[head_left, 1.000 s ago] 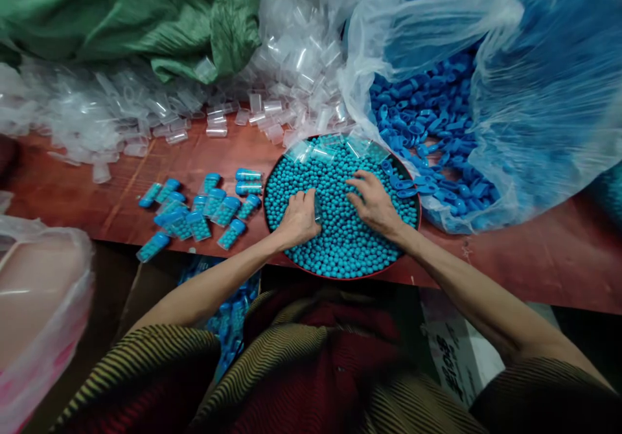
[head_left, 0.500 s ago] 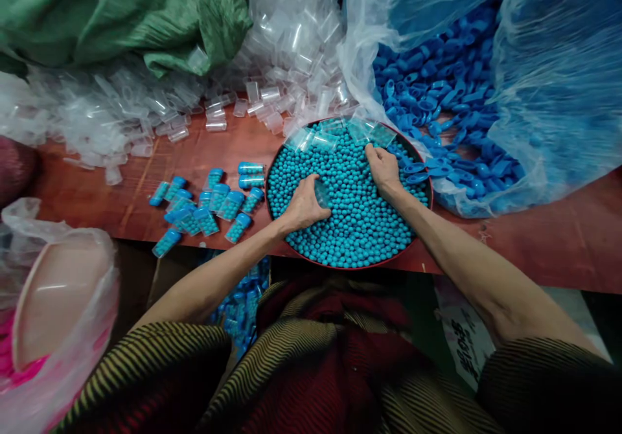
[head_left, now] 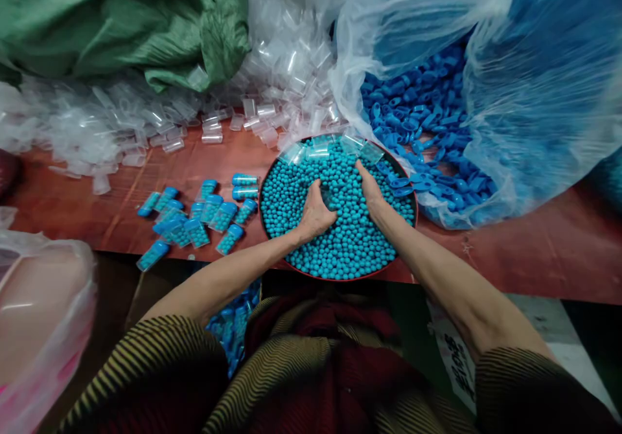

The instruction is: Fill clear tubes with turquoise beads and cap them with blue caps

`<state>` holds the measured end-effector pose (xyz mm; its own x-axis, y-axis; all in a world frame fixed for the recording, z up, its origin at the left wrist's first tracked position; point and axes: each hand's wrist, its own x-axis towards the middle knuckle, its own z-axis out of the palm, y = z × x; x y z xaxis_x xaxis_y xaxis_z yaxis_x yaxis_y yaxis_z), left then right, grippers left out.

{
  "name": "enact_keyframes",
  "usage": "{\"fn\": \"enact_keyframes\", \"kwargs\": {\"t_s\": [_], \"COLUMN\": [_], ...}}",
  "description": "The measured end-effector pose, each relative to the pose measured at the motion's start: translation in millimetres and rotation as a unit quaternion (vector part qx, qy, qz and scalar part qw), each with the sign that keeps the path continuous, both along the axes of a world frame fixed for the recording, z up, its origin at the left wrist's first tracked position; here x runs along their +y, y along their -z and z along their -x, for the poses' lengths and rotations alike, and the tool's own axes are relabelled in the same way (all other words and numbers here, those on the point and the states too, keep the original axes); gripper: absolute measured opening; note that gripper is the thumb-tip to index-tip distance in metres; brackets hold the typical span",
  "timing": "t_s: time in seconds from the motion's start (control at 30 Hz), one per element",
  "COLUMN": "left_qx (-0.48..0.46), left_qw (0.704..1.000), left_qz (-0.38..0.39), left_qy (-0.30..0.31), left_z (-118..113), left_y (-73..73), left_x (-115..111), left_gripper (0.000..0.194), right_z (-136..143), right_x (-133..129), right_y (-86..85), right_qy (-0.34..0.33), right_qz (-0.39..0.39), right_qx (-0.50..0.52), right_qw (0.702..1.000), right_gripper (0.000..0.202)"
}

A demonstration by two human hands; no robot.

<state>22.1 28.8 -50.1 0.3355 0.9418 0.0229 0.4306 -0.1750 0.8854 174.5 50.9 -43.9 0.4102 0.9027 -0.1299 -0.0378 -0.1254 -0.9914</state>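
A round red-rimmed tray (head_left: 340, 246) full of small blue balls lies at the front edge of the red table. My left hand (head_left: 318, 212) is over the left middle of the balls, its thumb and fingers curved around a clear container (head_left: 329, 199) that is partly hidden among them. On the right side of the tray, my right hand (head_left: 370, 189) dips into the balls, its fingers partly buried; whether it holds anything is hidden. Several clear containers (head_left: 318, 149) rest on the balls at the back rim, and blue caps (head_left: 408, 182) lie over the right rim.
Filled, capped containers (head_left: 197, 232) lie left of the tray. Clear containers (head_left: 155, 116) are heaped behind, beside a green sack (head_left: 121, 26). A plastic bag (head_left: 544, 116) with blue caps stands at the back right. A bagged pink tub (head_left: 43, 317) is at the lower left.
The whole view has shifted a little. My left hand has moved slightly right relative to the tray, and the container in it sits lower among the balls. My right hand's fingers point more downward.
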Motion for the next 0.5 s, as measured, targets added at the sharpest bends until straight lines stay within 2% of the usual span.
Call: {"fn": "enact_keyframes", "kwargs": {"t_s": [0.07,0.17,0.33,0.43,0.5], "left_qx": [-0.006,0.003,0.058,0.08,0.051], "left_qw": [1.0,1.0,0.996,0.994,0.995], "left_qz": [0.012,0.015,0.0,0.02,0.022], "left_qy": [-0.012,0.008,0.068,0.077,0.078], "left_z": [-3.2,-2.8,1.5,5.2,8.9], "left_y": [2.5,3.5,1.0,-0.6,-2.0], "left_x": [-1.0,-2.1,0.4,2.2,2.2], "left_gripper": [0.091,0.088,0.064,0.062,0.071], "right_z": [4.4,16.0,32.4,23.9,9.6], "right_x": [-2.7,-10.1,-22.1,-21.7,-18.6], "right_y": [-4.5,-9.8,-19.4,-24.8,-24.1], "right_qy": [-0.016,-0.05,-0.171,-0.253,-0.235], "right_qz": [0.025,0.019,-0.058,-0.092,-0.081], "right_qx": [-0.017,-0.12,-0.324,-0.341,-0.337], "right_qw": [0.999,0.991,0.929,0.901,0.908], "right_gripper": [0.046,0.046,0.044,0.044,0.041]}}
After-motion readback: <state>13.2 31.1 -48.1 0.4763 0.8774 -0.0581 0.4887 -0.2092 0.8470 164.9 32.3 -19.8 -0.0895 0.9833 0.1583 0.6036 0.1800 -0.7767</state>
